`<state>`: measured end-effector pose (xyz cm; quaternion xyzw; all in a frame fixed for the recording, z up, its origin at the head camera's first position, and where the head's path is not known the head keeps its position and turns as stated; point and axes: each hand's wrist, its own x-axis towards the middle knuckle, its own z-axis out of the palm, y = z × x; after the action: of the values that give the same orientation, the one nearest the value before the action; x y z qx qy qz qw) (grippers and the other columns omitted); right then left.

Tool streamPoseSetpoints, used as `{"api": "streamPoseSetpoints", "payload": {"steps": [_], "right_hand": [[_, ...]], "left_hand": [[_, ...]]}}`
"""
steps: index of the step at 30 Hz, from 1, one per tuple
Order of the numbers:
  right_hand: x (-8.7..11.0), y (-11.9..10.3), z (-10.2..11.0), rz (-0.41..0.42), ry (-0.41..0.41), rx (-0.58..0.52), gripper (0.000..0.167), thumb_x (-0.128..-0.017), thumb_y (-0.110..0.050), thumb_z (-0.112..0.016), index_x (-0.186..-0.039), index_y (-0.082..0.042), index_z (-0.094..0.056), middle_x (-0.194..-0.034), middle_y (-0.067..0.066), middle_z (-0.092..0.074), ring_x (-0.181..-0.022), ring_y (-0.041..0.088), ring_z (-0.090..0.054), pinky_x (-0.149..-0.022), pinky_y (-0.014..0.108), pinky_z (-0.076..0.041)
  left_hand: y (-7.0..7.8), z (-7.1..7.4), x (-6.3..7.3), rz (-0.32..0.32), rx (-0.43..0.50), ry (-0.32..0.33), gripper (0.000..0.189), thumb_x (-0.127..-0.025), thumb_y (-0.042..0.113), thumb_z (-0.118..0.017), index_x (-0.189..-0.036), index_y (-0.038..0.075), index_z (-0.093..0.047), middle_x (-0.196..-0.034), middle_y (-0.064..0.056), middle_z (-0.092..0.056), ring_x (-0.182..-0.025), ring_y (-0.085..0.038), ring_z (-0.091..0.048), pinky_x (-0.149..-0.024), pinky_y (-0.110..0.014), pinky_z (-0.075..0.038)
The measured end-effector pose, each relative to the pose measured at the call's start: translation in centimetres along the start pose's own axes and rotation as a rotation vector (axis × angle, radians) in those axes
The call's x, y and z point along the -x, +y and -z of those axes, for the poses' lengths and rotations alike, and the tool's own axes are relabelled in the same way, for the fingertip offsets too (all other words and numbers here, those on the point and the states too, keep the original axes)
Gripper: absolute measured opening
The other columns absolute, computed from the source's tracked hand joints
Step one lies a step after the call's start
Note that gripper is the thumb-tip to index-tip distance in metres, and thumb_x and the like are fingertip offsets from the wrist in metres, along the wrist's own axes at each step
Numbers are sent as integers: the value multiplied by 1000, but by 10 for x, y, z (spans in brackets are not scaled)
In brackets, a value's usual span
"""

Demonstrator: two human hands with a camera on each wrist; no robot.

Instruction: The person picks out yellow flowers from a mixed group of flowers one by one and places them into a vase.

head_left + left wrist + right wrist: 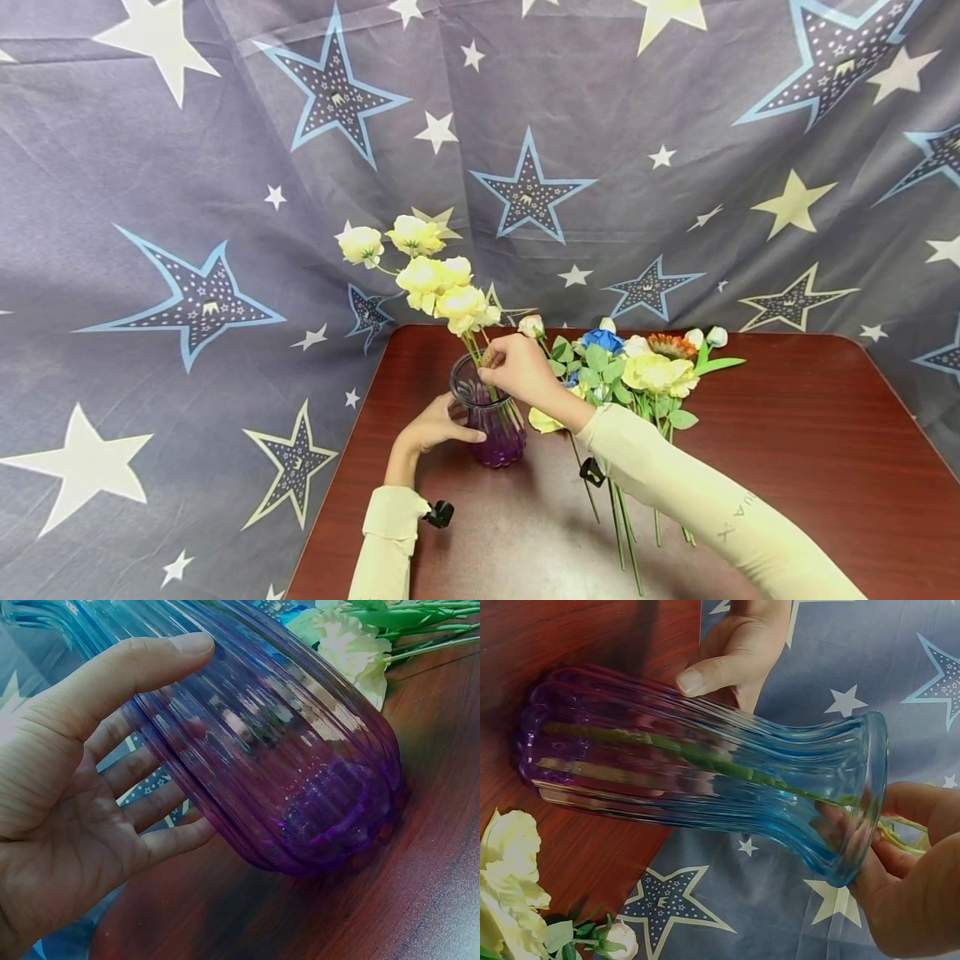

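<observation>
A ribbed glass vase (495,433), purple at its base and blue toward the mouth, stands upright near the table's far left corner. My left hand (435,427) holds its side, the thumb across the near face and the fingers behind it in the left wrist view. At the rim, my right hand (519,367) pinches the green stems (472,346) of pale yellow flowers (438,283). Those blooms lean up and to the left above the mouth. Through the glass in the right wrist view, a green stem (712,761) runs down toward the base.
Right of the vase lies a loose pile of artificial flowers: a blue rose (602,340), an orange bloom (671,347), yellow blooms (660,373) and leaves. Their stems point toward the near edge, partly under my right forearm. A star-patterned cloth (615,108) hangs behind the brown table (810,450).
</observation>
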<state>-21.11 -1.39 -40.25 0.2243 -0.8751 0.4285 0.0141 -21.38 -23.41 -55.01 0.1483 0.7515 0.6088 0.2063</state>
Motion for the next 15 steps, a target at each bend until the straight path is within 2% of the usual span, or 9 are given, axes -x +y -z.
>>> {"api": "streamPoseSetpoints", "payload": {"steps": [9, 15], "right_hand": [[1, -1, 0, 18, 19, 1, 11, -83, -7, -76, -73, -10, -71, -69, 1, -69, -56, 8, -51, -56, 22, -43], [0, -1, 1, 35, -1, 9, 12, -83, -6, -74, -72, -9, -70, -68, 1, -69, -57, 8, -49, -58, 21, -41]], "left_hand": [[1, 1, -1, -11, -12, 0, 82, -79, 4, -87, -150, 8, -46, -149, -17, -54, -137, -38, -53, -115, -54, -43], [2, 0, 0, 2, -9, 7, 83, -78, 4, -87, -150, 7, -45, -149, -18, -54, -138, -39, -52, -115, -54, -43]]}}
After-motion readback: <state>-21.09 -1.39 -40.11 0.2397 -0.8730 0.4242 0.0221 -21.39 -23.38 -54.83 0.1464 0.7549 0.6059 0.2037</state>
